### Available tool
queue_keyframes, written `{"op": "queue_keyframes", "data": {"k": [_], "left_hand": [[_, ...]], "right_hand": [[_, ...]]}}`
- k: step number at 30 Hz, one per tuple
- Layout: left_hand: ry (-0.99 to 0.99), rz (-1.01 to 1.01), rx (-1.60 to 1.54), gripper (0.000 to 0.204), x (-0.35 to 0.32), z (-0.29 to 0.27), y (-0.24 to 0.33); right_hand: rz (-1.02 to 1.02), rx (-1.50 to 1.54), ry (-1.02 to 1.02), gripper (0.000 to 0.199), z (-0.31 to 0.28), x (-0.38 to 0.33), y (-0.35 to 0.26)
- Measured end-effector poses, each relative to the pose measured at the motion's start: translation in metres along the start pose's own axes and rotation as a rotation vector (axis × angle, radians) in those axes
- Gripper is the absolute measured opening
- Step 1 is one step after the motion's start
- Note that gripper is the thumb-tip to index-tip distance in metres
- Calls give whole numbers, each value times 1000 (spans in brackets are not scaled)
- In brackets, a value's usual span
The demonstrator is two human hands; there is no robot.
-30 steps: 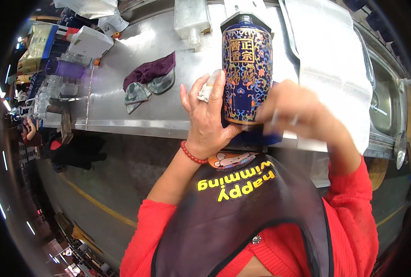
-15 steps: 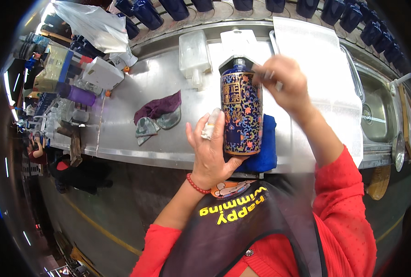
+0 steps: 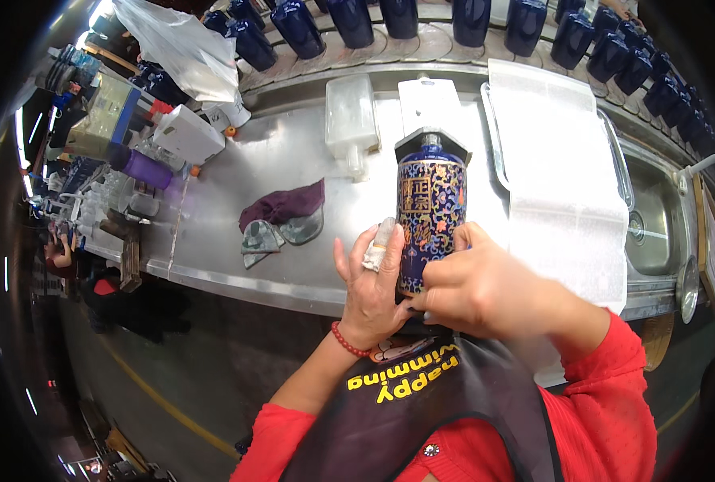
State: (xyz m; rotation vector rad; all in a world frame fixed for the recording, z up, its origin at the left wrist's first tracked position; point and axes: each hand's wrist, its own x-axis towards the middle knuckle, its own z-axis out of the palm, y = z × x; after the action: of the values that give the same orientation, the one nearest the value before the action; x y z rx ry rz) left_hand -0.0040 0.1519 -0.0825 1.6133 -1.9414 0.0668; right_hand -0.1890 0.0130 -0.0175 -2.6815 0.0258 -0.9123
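A dark blue bottle (image 3: 432, 199) with a colourful flower pattern and gold lettering lies on the steel bench, its neck pointing away from me at a grey angular holder (image 3: 462, 150). My left hand (image 3: 371, 283) grips its lower left side, thumb near the base and the other fingers partly spread. White wrapping (image 3: 379, 251) covers one of those fingers. Against the bottle's lower right side, near the base, my right hand (image 3: 486, 293) is closed with curled fingers. It is slightly blurred, and whatever it may hold is hidden.
Left of the bottle lies a purple and grey-green cloth (image 3: 283, 210). A clear bottle-shaped block (image 3: 352, 120) is behind it. White paper sheeting (image 3: 562, 177) covers the right side, beside a sink (image 3: 646, 229). Several blue bottles (image 3: 349, 22) stand along the conveyor at the back.
My right hand has come down from the bottle's neck to its lower right side. The blue cloth beside the bottle is now out of sight. My left hand stays on the bottle.
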Motion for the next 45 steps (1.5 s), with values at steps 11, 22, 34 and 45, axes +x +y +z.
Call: {"op": "queue_keyframes", "data": {"k": [11,22,34,45], "left_hand": [[-62,-25,-135,101,-3,2,-7],[-51,-2,27,104,2,-4,2],[-56,4,-52,103,-5,2,-5],[-37,-23,-70,106,-7,7,-7]], "right_hand": [[-24,76,-192,15,-14,8,-15],[64,211,-214,10,-16,0,-6],[204,366,64,10,-13,0,21],[278,319,5,27,-12,-10,16]]}}
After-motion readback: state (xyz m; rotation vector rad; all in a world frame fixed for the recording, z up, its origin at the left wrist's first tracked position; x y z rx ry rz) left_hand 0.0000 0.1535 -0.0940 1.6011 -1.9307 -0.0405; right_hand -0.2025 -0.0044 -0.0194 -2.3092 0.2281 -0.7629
